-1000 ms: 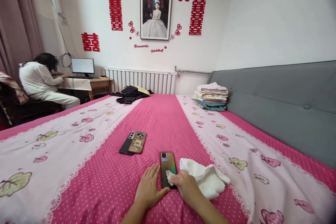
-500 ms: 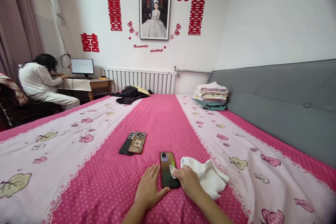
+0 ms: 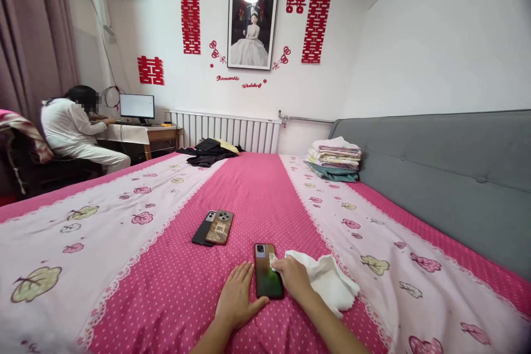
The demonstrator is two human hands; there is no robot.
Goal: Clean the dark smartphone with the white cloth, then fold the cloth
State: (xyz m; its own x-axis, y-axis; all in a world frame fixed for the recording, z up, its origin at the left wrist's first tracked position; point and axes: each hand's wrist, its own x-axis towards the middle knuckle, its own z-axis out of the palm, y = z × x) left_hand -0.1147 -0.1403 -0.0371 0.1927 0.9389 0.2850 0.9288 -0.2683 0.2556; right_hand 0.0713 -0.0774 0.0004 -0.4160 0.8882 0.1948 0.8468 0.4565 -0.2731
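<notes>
A smartphone lies back up on the pink bed, its camera block at the far left corner and a greenish sheen on its case. My left hand is spread flat on the sheet, its thumb against the phone's lower left edge. My right hand pinches a white cloth, pressing a bunched bit of it on the upper right of the phone's back. The rest of the cloth trails over the bed to the right. Farther off, a brown patterned phone partly overlaps a black phone.
A stack of folded cloths sits by the grey headboard. Dark clothes lie at the bed's far edge. At back left, a person in white sits at a desk with a monitor.
My right hand has moved slightly up the phone's back with the cloth. My left hand stays beside the phone. The camera view has tilted and shifted a little.
</notes>
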